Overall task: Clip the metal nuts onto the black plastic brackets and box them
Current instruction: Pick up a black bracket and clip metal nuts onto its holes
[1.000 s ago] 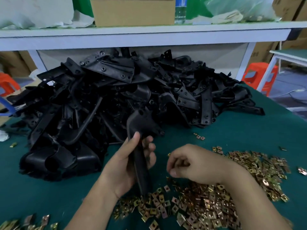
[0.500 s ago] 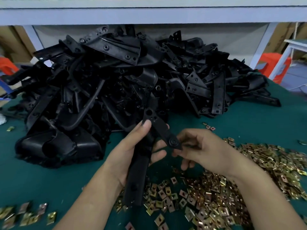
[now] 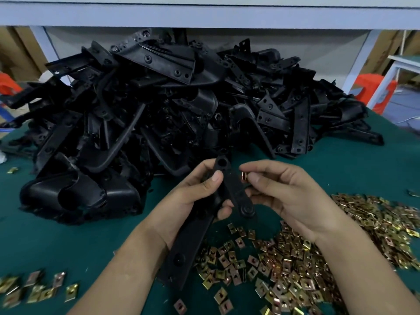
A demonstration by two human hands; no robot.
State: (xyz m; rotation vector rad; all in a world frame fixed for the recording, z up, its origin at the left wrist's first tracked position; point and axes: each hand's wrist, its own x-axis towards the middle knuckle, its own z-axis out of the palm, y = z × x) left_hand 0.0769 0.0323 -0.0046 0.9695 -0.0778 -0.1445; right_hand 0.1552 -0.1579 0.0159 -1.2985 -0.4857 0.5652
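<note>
Left hand [image 3: 193, 201] grips the bracket [image 3: 234, 189], thumb pressed on its upper arm. Right hand [image 3: 291, 196] pinches one nut [image 3: 243, 176] at the bracket edge facing that hand; seating looks not yet begun. Risk: a skewed nut can jam or spring from the pinch into the loose nuts [image 3: 295, 258] below that hand; a slack left grip lets the bracket twist under the push

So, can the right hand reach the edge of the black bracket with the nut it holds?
Probably yes. The right hand pinches the metal nut just beside the edge of the black bracket, which the left hand grips. Nothing seems to lie between nut and edge.
</note>
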